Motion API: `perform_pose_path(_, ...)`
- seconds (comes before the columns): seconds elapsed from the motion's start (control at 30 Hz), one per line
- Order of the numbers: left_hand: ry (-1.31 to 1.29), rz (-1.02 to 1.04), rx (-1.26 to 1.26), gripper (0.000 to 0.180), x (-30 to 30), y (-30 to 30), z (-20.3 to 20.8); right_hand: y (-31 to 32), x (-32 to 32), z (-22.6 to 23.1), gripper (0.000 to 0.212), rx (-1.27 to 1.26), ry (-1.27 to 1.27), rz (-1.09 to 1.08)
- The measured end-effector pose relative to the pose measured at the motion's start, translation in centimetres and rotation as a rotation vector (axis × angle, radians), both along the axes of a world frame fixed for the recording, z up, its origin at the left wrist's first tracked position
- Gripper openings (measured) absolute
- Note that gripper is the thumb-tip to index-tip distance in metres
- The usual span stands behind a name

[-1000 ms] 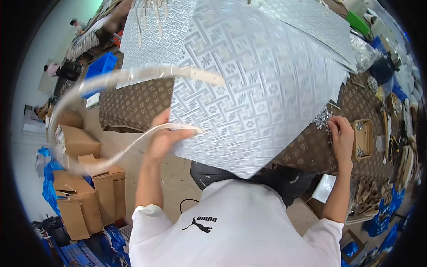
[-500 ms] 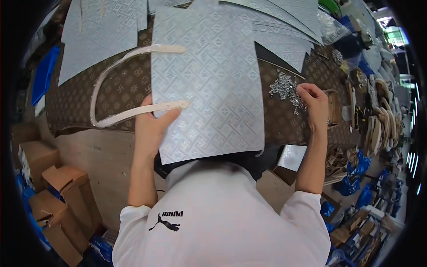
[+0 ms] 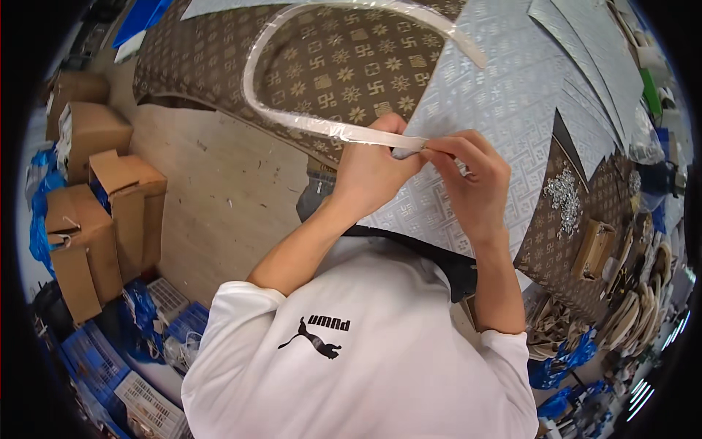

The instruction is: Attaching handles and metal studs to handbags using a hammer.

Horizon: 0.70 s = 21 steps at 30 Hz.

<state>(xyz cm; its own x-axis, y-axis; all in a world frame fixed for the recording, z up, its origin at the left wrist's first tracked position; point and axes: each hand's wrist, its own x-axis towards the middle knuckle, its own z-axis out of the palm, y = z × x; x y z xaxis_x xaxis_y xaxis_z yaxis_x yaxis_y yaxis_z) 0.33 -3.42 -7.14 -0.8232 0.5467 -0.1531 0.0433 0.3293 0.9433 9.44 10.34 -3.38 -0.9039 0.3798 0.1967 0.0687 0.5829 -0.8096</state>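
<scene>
A long cream strap (image 3: pixel 314 123), partly wrapped in clear film, curves in a loop over the table. My left hand (image 3: pixel 374 172) is closed around one end of it, fingers beneath and thumb near the tip. At that same tip my right hand (image 3: pixel 472 179) meets it, thumb and forefinger pinched together; whatever is between them is hidden. Both hands are above a pale silvery patterned sheet (image 3: pixel 497 95), across which the strap's other end lies. A pile of small shiny metal pieces (image 3: pixel 563 201) sits to the right, away from my hands.
A brown patterned cloth (image 3: pixel 322 66) covers the table. Beside the metal pieces stands a small open cardboard box (image 3: pixel 594 250). More silvery sheets (image 3: pixel 592 66) overlap at the far right. Cardboard boxes (image 3: pixel 121 197) and blue crates (image 3: pixel 91 366) stand on the floor at left.
My right hand has left the metal pile and come across to the strap end in my left hand. The view has swung, so the table appears turned and shifted.
</scene>
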Motion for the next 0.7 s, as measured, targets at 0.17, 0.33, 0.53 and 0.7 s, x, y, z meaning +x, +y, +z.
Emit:
perform_pose_path(0.17,-0.005,-0.047,-0.061,0.031,-0.5,-0.2,1.3,-0.1,-0.5,0.0,0.014,0.028,-0.001,0.019)
perform_pose_path(0.33,0.058,-0.075,-0.093,0.033,-0.8,-0.2,1.2,0.0,-0.8,-0.2,0.014,0.082,-0.029,0.009)
perform_pose_path(0.53,0.080,-0.101,-0.116,0.033,-0.8,-0.2,1.2,-0.5,-1.2,-0.1,0.016,0.059,-0.046,-0.052)
perform_pose_path(0.7,0.066,-0.120,-0.094,0.031,-0.5,-0.2,1.2,-1.3,-1.6,-0.5,0.019,0.039,-0.123,-0.199)
